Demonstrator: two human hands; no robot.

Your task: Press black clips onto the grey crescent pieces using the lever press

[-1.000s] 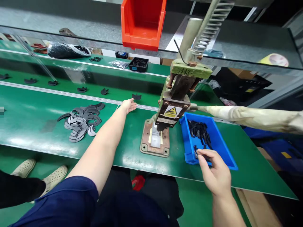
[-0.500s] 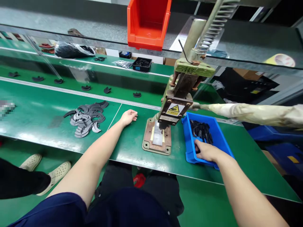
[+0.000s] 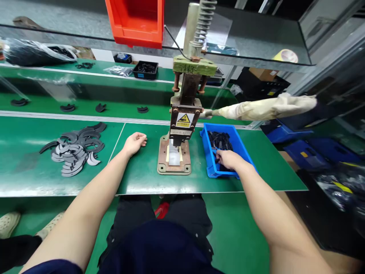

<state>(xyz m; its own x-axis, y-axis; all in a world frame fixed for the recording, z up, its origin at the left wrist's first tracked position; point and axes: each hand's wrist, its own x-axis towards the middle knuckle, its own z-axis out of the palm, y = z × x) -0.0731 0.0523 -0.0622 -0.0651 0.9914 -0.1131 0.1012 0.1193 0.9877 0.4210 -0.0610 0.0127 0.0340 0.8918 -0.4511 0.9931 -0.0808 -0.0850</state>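
My right hand (image 3: 227,159) reaches into the near end of a blue bin (image 3: 210,167). Its fingers are closed, and a small dark piece shows at the fingertips, its shape mostly hidden. Small black plastic parts (image 3: 221,140) lie heaped in that bin. On the green bench, my left hand (image 3: 135,143) rests with its fingers curled in and nothing visible in them. Between my hands stands a hand press (image 3: 185,118) on a brown base plate (image 3: 162,158). Left of my left hand lies a pile of grey and black curved parts (image 3: 75,148).
A row of dark curved pieces (image 3: 142,109) lies on the strip behind the bench edge. The press's wrapped lever (image 3: 256,108) sticks out over the blue bin. An orange bin (image 3: 138,30) sits on the shelf above. At lower left are another person's shoes (image 3: 8,224).
The view has swung to the right, so the bench things sit further left. My right hand remains in the blue bin, and my left hand stays on the bench.
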